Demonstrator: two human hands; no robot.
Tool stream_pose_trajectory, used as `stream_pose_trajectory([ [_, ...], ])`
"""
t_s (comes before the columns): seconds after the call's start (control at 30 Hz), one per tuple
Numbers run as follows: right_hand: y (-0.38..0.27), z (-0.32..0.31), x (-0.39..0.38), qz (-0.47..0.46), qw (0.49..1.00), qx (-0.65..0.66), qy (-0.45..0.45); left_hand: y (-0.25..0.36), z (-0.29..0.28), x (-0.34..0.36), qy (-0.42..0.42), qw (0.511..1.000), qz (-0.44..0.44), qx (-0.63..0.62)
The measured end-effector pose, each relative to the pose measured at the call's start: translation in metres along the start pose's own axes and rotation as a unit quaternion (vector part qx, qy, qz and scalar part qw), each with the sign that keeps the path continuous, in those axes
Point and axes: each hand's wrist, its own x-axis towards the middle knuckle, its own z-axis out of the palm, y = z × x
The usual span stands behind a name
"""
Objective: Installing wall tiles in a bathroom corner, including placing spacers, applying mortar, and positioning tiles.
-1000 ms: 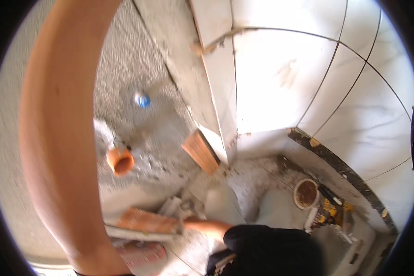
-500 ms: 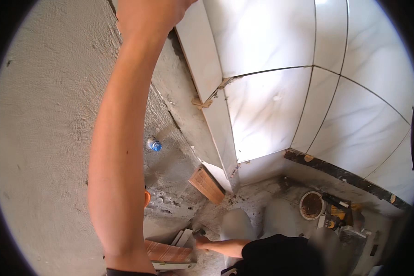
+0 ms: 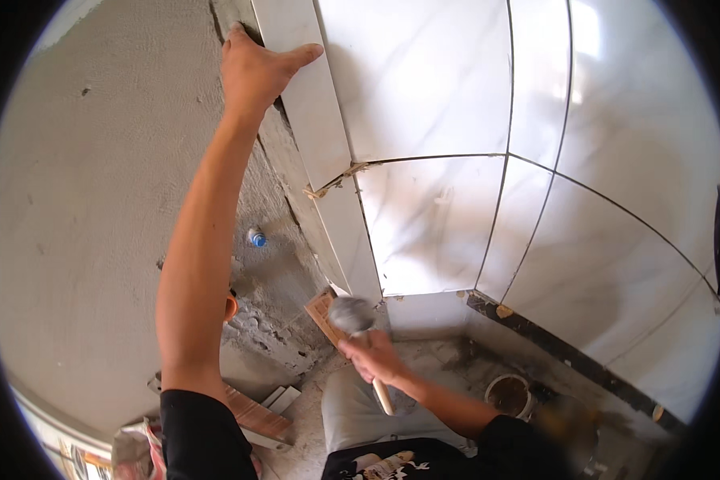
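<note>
glossy white marbled tiles (image 3: 432, 88), grey plaster wall (image 3: 80, 240), grey-headed mallet (image 3: 352, 316), black sleeves (image 3: 204, 436)

We see a narrow white tile strip (image 3: 316, 120) standing upright at the wall's corner, edging the glossy marbled tiles. Lower down, we see a rubber mallet (image 3: 358, 336), grey head raised, pale wooden handle angled downward.

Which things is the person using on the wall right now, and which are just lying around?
In use:
- left hand pressing the narrow white tile on the wall
- right hand gripping the rubber mallet

Lying about:
- blue-capped bottle
- bucket on the floor
- brick
- wooden board by the corner
</note>
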Motion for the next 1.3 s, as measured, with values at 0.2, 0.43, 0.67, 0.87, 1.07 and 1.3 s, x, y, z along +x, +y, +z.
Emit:
stream_pose_trajectory([
  [0.2,-0.084,-0.071,-0.023,-0.535,0.843,0.000,0.052,0.014,0.005,0.000,-0.030,0.998,-0.050,-0.032],
  [0.43,-0.154,-0.114,-0.026,-0.651,0.713,-0.059,0.255,-0.001,-0.003,0.006,-0.065,0.996,-0.051,-0.016],
  [0.67,-0.205,-0.116,0.050,-0.708,0.654,-0.077,0.255,0.010,-0.007,0.007,-0.075,0.995,-0.053,-0.029],
  [0.87,-0.211,-0.100,0.039,-0.615,0.752,0.010,0.234,0.016,-0.004,0.002,-0.041,0.998,-0.049,-0.024],
  [1.07,-0.210,-0.089,0.030,-0.603,0.753,-0.067,0.253,0.026,-0.006,-0.002,-0.056,0.997,-0.043,-0.026],
  [1.3,-0.212,-0.087,0.026,-0.616,0.739,-0.100,0.254,0.018,-0.003,0.000,-0.041,0.998,-0.050,0.005],
])
